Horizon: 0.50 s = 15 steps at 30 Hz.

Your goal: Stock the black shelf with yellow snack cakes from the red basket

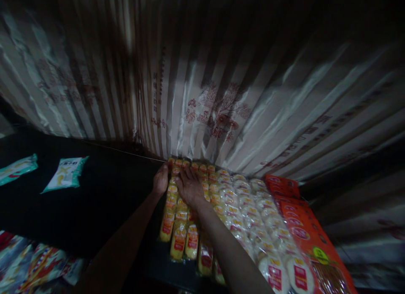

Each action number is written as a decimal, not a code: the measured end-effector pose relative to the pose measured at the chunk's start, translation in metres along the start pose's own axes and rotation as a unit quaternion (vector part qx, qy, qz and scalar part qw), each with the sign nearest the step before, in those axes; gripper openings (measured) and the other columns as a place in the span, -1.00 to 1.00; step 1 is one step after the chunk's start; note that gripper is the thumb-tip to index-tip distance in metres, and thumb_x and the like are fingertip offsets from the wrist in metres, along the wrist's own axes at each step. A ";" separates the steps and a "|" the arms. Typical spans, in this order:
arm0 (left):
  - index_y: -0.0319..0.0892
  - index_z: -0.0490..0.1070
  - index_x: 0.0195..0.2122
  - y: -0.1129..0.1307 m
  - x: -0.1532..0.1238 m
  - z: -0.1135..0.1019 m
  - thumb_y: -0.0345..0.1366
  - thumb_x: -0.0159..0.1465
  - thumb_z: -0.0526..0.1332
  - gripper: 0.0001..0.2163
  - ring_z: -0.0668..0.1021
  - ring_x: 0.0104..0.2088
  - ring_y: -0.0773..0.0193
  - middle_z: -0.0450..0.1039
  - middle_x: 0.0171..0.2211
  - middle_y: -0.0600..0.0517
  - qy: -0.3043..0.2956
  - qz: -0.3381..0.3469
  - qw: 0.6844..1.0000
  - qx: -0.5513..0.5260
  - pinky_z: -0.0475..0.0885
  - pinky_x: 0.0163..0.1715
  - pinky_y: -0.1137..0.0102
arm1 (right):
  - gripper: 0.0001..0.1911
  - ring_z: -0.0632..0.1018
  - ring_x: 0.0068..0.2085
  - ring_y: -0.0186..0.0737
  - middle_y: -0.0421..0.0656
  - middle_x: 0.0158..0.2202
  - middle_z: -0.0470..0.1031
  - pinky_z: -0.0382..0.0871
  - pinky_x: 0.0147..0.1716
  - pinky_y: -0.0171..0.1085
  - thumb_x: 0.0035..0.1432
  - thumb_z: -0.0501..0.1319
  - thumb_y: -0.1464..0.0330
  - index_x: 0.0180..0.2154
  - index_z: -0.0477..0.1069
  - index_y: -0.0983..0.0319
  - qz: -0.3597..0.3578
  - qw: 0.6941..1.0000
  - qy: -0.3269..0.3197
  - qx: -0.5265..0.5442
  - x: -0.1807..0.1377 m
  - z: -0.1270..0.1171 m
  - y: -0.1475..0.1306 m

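Observation:
Rows of small yellow cakes (179, 239) in clear wrappers with red and yellow labels lie on a dark surface. My right hand (190, 186) rests palm down on the far part of these rows, fingers stretched out and slightly apart. At the far left corner of the rows, my left hand (160, 180) presses against their side with its fingers curled. Dim light hides what its fingertips hold, if anything. To the right of the yellow cakes run rows of round, pale wrapped cakes (274, 273), partly covered by my right forearm.
Orange-red packages (303, 226) line the right end. Two green-and-white snack bags (65, 173) lie on the dark surface (95, 201) at left. Colourful packets (38, 264) fill the lower left. Pleated, printed pale sheeting (218, 104) rises behind the goods.

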<state>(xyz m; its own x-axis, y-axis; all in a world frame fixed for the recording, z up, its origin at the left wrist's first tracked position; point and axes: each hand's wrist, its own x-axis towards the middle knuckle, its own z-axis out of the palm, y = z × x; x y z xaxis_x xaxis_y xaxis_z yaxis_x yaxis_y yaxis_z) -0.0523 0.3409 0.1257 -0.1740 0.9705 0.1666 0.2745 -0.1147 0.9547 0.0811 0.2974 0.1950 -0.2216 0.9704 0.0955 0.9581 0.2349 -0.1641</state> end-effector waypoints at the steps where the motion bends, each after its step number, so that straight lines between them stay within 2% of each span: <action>1: -0.24 0.31 0.10 0.000 0.000 0.000 -0.10 0.36 -0.21 -0.50 0.28 0.21 0.26 0.29 0.16 -0.06 0.000 -0.006 1.000 0.000 0.06 0.26 0.31 | -0.47 0.05 0.30 -0.07 -0.06 0.29 0.06 -0.08 0.22 -0.06 0.30 -0.13 0.17 0.22 0.13 0.23 -0.002 1.000 0.005 0.001 0.000 -0.001 0.000; 5: -0.27 0.28 0.13 0.002 0.000 -0.002 -0.07 0.35 -0.19 -0.49 0.19 0.25 0.26 0.19 0.22 -0.08 0.004 -0.027 1.000 -0.013 -0.01 0.28 0.31 | -0.49 0.06 0.30 -0.08 -0.06 0.27 0.12 -0.08 0.22 -0.07 0.31 -0.16 0.19 0.20 0.17 0.24 -0.013 1.000 0.026 0.000 -0.002 -0.006 0.002; 8: -0.24 0.26 0.14 0.004 -0.005 -0.003 -0.05 0.35 -0.19 -0.49 0.19 0.25 0.25 0.20 0.22 -0.07 0.009 -0.036 0.999 -0.027 0.03 0.27 0.29 | -0.49 0.05 0.30 -0.10 -0.06 0.27 0.13 -0.10 0.23 -0.09 0.32 -0.18 0.21 0.19 0.19 0.26 -0.016 1.000 0.025 -0.001 -0.004 -0.013 0.005; 11: -0.21 0.26 0.14 0.008 -0.012 -0.004 -0.04 0.35 -0.22 -0.48 0.22 0.24 0.25 0.22 0.20 -0.05 0.006 -0.027 0.999 -0.028 0.07 0.25 0.27 | -0.49 0.05 0.30 -0.11 -0.03 0.27 0.11 -0.10 0.23 -0.08 0.32 -0.18 0.22 0.18 0.20 0.28 -0.010 1.000 0.026 -0.004 -0.009 -0.019 0.006; 15: -0.19 0.27 0.14 0.014 -0.018 -0.007 -0.03 0.34 -0.23 -0.47 0.17 0.26 0.26 0.19 0.22 -0.05 0.018 -0.009 1.000 0.021 0.01 0.27 0.29 | -0.51 0.10 0.29 -0.10 -0.02 0.25 0.15 -0.08 0.22 -0.06 0.32 -0.16 0.23 0.16 0.23 0.26 -0.001 0.999 0.034 -0.005 -0.021 -0.023 0.008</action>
<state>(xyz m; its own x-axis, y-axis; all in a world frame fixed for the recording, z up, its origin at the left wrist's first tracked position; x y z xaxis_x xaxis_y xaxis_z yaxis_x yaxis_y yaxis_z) -0.0523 0.3204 0.1379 -0.2136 0.9637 0.1600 0.3102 -0.0884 0.9466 0.0973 0.2779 0.2145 -0.2117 0.9638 0.1623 0.9594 0.2367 -0.1537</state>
